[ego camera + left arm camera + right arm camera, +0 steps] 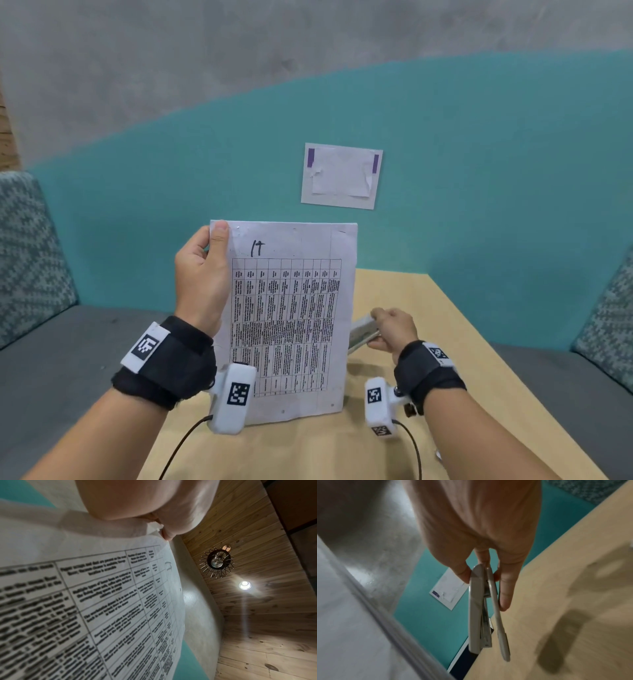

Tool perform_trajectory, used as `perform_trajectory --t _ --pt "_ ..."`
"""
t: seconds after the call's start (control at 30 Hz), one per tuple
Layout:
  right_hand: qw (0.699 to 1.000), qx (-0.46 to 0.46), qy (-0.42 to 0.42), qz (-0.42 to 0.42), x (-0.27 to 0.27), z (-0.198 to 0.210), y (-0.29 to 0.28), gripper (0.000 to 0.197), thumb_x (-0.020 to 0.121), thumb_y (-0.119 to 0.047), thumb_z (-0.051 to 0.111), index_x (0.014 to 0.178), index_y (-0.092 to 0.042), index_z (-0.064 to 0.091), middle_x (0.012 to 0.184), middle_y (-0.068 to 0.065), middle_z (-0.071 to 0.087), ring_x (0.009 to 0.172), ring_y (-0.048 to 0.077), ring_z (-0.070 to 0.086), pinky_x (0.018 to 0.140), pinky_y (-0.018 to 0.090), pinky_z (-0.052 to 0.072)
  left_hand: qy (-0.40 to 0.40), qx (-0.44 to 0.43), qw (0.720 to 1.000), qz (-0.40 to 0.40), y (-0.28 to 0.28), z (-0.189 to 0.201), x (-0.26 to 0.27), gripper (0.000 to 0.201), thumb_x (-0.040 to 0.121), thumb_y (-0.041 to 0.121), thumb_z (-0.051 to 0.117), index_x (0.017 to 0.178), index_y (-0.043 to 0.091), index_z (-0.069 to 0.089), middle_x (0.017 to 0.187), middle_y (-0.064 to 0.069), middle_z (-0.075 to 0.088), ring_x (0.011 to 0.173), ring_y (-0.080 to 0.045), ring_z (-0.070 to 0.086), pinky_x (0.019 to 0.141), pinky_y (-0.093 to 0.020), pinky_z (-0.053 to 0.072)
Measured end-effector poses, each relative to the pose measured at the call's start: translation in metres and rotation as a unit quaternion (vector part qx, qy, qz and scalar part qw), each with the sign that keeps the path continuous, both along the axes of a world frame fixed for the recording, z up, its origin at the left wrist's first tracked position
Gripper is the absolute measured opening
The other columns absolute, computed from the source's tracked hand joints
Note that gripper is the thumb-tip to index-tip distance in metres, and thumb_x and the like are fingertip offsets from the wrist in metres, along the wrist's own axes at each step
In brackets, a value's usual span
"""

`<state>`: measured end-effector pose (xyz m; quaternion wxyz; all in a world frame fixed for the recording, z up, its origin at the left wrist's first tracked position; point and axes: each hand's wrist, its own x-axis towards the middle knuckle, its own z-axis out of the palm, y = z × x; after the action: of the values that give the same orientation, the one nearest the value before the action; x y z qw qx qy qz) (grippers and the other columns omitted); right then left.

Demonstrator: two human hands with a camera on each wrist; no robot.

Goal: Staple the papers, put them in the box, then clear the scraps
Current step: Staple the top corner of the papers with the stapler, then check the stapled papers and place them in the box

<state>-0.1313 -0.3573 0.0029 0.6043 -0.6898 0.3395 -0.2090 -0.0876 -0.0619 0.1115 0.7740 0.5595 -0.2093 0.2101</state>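
A stack of white papers (291,318) printed with a table stands upright on its bottom edge on the wooden table (428,342). My left hand (202,277) grips the stack at its top left corner, thumb on the front. The printed papers (102,601) fill the left wrist view under my left hand (145,504). My right hand (394,329) holds a pale grey stapler (363,332) just right of the stack, above the table. In the right wrist view the stapler (479,608) hangs from my right hand (479,534), arms slightly apart. No box is in view.
A white sheet with purple tape (342,176) is stuck on the teal wall panel behind the table. Grey bench seats with patterned cushions (30,253) flank the table on both sides. The table's far edge (390,271) meets the teal panel.
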Motion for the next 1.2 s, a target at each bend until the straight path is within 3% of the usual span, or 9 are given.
perform_trajectory --t 0.2,0.37,0.5,0.57,0.63,0.73,0.87,1.03,1.2 --pt "0.991 -0.063 0.106 0.046 0.0 -0.023 -0.002 0.021 0.094 -0.029 0.057 0.083 -0.011 0.056 0.082 0.012 0.064 0.068 0.028 0.064 0.066 0.037 0.055 0.002 -0.002 1.0 -0.002 0.0 0.0 0.003 0.057 0.108 0.038 0.052 0.091 -0.017 0.049 0.085 -0.01 0.046 0.078 -0.025 0.037 0.071 -0.038 0.034" --pt "0.921 -0.225 0.287 0.138 -0.003 -0.036 -0.008 0.032 0.098 -0.029 0.05 0.071 -0.013 0.052 0.074 0.006 0.057 0.072 0.025 0.055 0.054 0.026 0.041 0.003 -0.006 1.0 -0.01 -0.001 0.0 0.006 0.06 0.105 0.042 0.054 0.093 -0.016 0.051 0.088 -0.009 0.049 0.081 -0.025 0.039 0.075 -0.039 0.036" --pt "0.876 -0.29 0.35 0.162 -0.013 -0.035 0.003 0.035 0.098 -0.041 0.046 0.084 -0.011 0.055 0.088 0.007 0.061 0.092 0.026 0.059 0.077 0.029 0.044 0.001 -0.003 1.0 -0.012 -0.002 0.001 0.006 0.061 0.104 0.043 0.054 0.09 -0.016 0.049 0.087 -0.009 0.046 0.079 -0.025 0.036 0.074 -0.039 0.034" --pt "0.91 -0.308 0.259 0.097 -0.017 -0.021 0.012 0.062 0.099 -0.059 0.031 0.089 -0.007 0.064 0.102 0.008 0.069 0.105 0.028 0.062 0.089 0.035 0.044 -0.001 -0.003 1.0 -0.013 -0.001 0.002 0.006 0.059 0.105 0.042 0.054 0.091 -0.015 0.05 0.086 -0.01 0.046 0.078 -0.024 0.038 0.073 -0.039 0.035" --pt "0.986 -0.136 0.007 0.1 -0.026 0.005 0.031 0.076 0.098 -0.067 0.022 0.102 -0.011 0.074 0.113 0.004 0.072 0.109 0.023 0.062 0.094 0.039 0.043 0.0 0.0 1.0 -0.021 0.001 0.002 0.008 0.062 0.102 0.046 0.056 0.095 -0.015 0.052 0.089 -0.01 0.05 0.081 -0.026 0.042 0.074 -0.041 0.038" --pt "0.958 0.054 -0.181 0.214 -0.045 0.042 0.057 0.065 0.095 -0.067 0.038 0.116 -0.015 0.071 0.112 0.006 0.075 0.102 0.019 0.069 0.091 0.041 0.05 0.003 -0.008 1.0 -0.016 0.004 0.004 0.01 0.062 0.102 0.047 0.056 0.093 -0.014 0.051 0.091 -0.008 0.048 0.082 -0.026 0.038 0.076 -0.041 0.036" --pt "0.946 -0.071 -0.267 0.172 -0.057 0.059 0.096 0.028 0.084 -0.006 0.077 0.107 -0.01 0.062 0.101 0.003 0.076 0.089 0.013 0.072 0.077 0.025 0.059 -0.012 -0.027 1.0 0.011 0.003 0.011 0.003 0.04 0.107 0.039 0.053 0.079 0.011 0.056 0.078 -0.005 0.048 0.076 -0.019 0.042 0.072 -0.035 0.039" --pt "0.931 -0.133 -0.339 -0.03 -0.066 0.052 0.132 0.026 0.084 -0.001 0.075 0.095 -0.014 0.055 0.082 -0.01 0.067 0.066 -0.008 0.062 0.06 0.008 0.048 -0.074 -0.006 0.995 0.072 -0.005 0.017 -0.018 0.041 0.109 0.034 0.05 0.076 0.01 0.054 0.07 0.005 0.047 0.063 -0.006 0.043 0.06 -0.024 0.039" --pt "0.949 -0.001 -0.258 0.181 -0.075 0.07 0.119 0.033 0.082 0.002 0.074 0.109 -0.012 0.063 0.104 0.009 0.075 0.092 0.021 0.074 0.082 0.037 0.061 0.005 0.014 1.0 0.022 0.018 0.026 0.019 0.047 0.093 0.055 0.06 0.091 0.008 0.064 0.091 -0.005 0.052 0.083 -0.02 0.046 0.077 -0.037 0.042"
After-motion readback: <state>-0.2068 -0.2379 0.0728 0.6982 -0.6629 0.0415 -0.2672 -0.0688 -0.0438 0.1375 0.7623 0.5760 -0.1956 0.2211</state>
